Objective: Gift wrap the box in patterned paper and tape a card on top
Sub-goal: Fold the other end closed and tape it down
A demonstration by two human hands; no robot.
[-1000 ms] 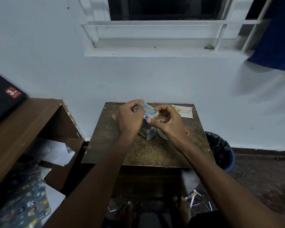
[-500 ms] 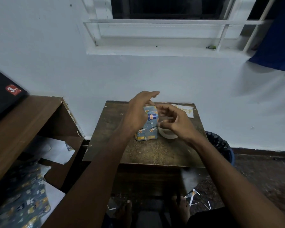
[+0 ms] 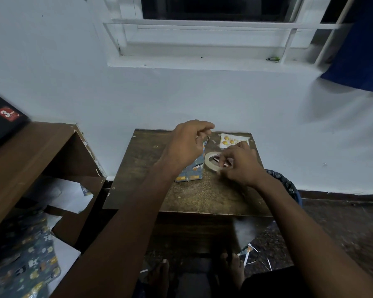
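The box (image 3: 192,174), wrapped in blue patterned paper, stands upright on the small brown table (image 3: 151,168). My left hand (image 3: 187,145) hovers over the box with curled fingers and seems to pinch a thin strip of tape near its fingertips. Just right of the box, my right hand (image 3: 240,165) grips the clear tape roll (image 3: 209,161), which is held tilted above the table. The white card (image 3: 229,139) with orange shapes lies at the table's back right corner, partly behind my right hand.
A brown shelf unit (image 3: 30,151) stands at the left with loose patterned paper (image 3: 30,261) below it. A dark lined bin (image 3: 289,186) sits right of the table. Paper scraps (image 3: 249,252) lie on the floor by my feet.
Both hands have come off the top of the box. My right hand has dropped to the tape roll and taken it; my left hand has curled above the box.
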